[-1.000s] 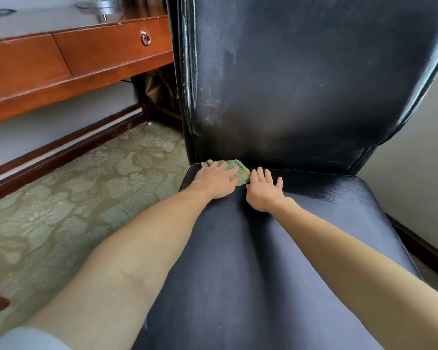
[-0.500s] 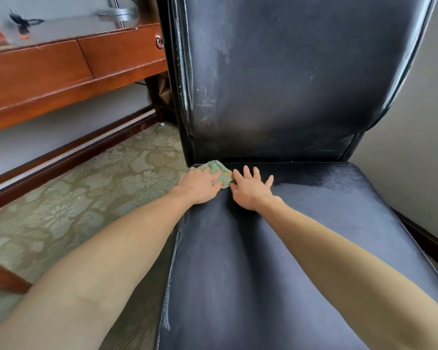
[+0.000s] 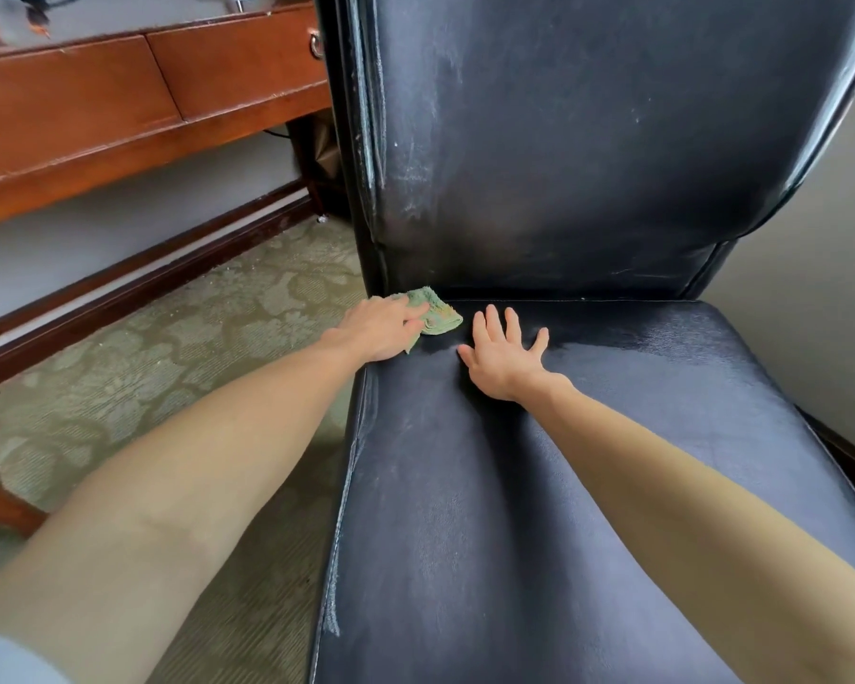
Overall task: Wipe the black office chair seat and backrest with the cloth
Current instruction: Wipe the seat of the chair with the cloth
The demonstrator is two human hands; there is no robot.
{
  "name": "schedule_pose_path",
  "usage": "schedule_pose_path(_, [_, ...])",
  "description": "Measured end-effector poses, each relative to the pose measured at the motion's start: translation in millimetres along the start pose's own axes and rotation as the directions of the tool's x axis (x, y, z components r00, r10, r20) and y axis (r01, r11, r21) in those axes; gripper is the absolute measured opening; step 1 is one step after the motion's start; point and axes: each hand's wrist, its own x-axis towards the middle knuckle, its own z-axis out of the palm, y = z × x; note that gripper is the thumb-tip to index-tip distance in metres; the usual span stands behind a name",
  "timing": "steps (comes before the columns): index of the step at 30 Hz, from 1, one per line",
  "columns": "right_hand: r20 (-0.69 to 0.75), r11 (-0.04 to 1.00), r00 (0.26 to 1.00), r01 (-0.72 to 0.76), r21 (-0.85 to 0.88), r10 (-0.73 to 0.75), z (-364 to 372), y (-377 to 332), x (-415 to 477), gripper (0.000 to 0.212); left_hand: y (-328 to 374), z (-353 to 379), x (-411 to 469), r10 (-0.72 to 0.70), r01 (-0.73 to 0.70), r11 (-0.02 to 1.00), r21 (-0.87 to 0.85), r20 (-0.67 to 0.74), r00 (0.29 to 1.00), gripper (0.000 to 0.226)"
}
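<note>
- Right hand had slid off the cloth since half a second earlier, leaving a gap; fingers spread flat on the seat.
- Cloth sat bunched in the seat's back-left corner at the backrest base, long axis along the crease, free corner pointing right.
- Left hand pressed it down, fingers together.
- Seat's left edge lay just beside the left hand; open seat ran rightward.

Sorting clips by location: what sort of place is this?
Probably a hotel room or home office: a wooden desk with drawers, patterned carpet and a black padded chair beside a plain wall.
</note>
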Motion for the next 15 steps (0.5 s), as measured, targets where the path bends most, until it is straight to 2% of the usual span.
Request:
schedule_pose_path(11, [-0.01, 0.998, 0.998, -0.061, -0.002, 0.061, -4, -12, -10, 0.058, 6, 26, -82, 0.005, -0.005, 1.0, -0.031, -0.02, 1.0, 0.046])
schedule_pose_path(15, [-0.061, 0.999, 0.998, 0.034, -0.013, -0.034, 3, -23, -23, 0.053, 11, 36, -94, -0.027, 0.027, 1.0, -0.008, 0.013, 1.0, 0.053])
